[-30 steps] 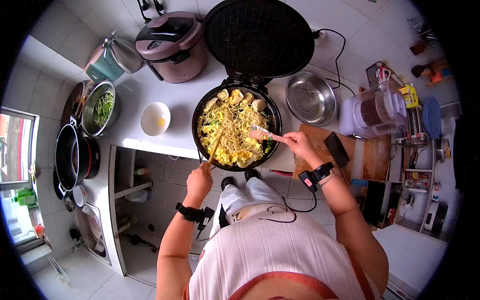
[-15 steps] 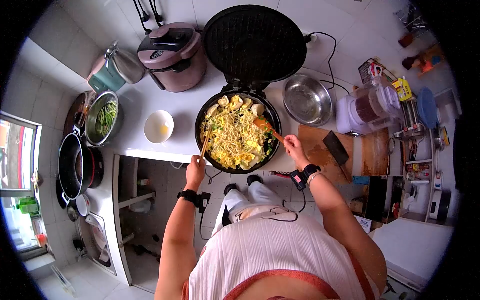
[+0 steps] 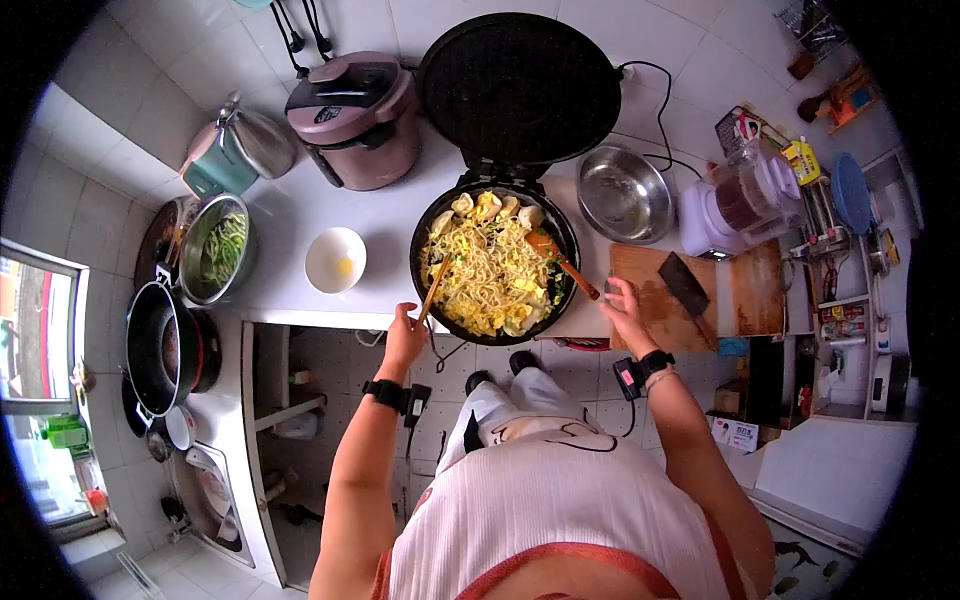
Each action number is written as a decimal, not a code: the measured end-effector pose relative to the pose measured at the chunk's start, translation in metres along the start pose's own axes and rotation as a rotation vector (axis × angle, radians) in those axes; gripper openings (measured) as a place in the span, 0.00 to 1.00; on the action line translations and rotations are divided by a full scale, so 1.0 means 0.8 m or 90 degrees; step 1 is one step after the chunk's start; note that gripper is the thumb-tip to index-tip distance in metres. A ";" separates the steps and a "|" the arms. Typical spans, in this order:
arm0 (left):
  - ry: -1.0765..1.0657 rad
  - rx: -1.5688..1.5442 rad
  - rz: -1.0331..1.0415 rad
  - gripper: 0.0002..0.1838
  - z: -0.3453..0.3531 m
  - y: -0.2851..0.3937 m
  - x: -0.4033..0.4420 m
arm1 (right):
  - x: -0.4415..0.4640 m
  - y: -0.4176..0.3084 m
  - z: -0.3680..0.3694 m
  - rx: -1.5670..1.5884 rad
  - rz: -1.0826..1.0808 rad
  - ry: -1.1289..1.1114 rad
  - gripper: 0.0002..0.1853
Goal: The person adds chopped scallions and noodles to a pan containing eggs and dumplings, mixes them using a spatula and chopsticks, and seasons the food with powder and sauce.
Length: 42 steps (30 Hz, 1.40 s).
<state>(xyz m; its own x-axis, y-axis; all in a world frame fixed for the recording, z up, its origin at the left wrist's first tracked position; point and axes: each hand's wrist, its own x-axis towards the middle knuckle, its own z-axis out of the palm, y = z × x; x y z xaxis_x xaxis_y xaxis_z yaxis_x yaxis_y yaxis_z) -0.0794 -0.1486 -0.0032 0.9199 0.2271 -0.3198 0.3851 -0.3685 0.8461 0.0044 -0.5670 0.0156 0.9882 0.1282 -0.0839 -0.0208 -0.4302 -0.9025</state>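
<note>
My left hand [image 3: 404, 338] is closed around wooden chopsticks [image 3: 434, 288], whose tips reach into the food at the pan's left side. The round black electric pan [image 3: 572, 240] holds noodles [image 3: 490, 265] mixed with egg and greens, with several dumplings [image 3: 487, 205] along the far rim. A wooden spatula [image 3: 566, 268] lies across the pan's right rim, its orange-brown blade in the noodles and its handle sticking out. Just right of the handle's end, apart from it, my right hand [image 3: 626, 318] is open with fingers bent and spread.
The pan's black lid [image 3: 520, 85] stands raised behind it. A rice cooker [image 3: 360, 130], a white bowl [image 3: 336, 261] and a pot of green beans [image 3: 222, 250] are to the left. Right are a steel bowl [image 3: 626, 195], a cleaver [image 3: 684, 287] on a cutting board [image 3: 640, 275] and a blender [image 3: 740, 205].
My right hand has let go of the spatula and moved a little right, its fingers opening. The left hand still holds the chopsticks. The whole view has shifted slightly.
</note>
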 end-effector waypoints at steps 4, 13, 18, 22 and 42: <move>-0.007 0.094 0.071 0.16 -0.025 0.009 -0.034 | -0.018 -0.012 -0.013 0.041 0.058 -0.042 0.20; 0.323 0.266 0.216 0.11 -0.098 0.017 -0.011 | -0.029 -0.016 -0.020 0.095 0.098 -0.070 0.16; 0.382 0.333 0.215 0.12 -0.147 -0.021 0.071 | -0.053 -0.037 -0.034 0.040 0.109 -0.048 0.15; 0.392 0.406 0.186 0.12 -0.144 -0.045 0.103 | -0.073 -0.027 -0.059 0.029 0.125 -0.007 0.14; 0.050 -0.021 0.135 0.29 0.233 0.089 -0.073 | -0.142 0.195 -0.357 0.031 0.229 0.193 0.07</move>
<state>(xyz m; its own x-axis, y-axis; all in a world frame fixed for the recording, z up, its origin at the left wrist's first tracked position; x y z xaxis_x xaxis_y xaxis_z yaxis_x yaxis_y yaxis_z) -0.0922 -0.3563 -0.0035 0.9708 0.2176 -0.1008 0.1803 -0.3854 0.9049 -0.0680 -0.9043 0.0050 0.9169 -0.2902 -0.2739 -0.3692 -0.3567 -0.8582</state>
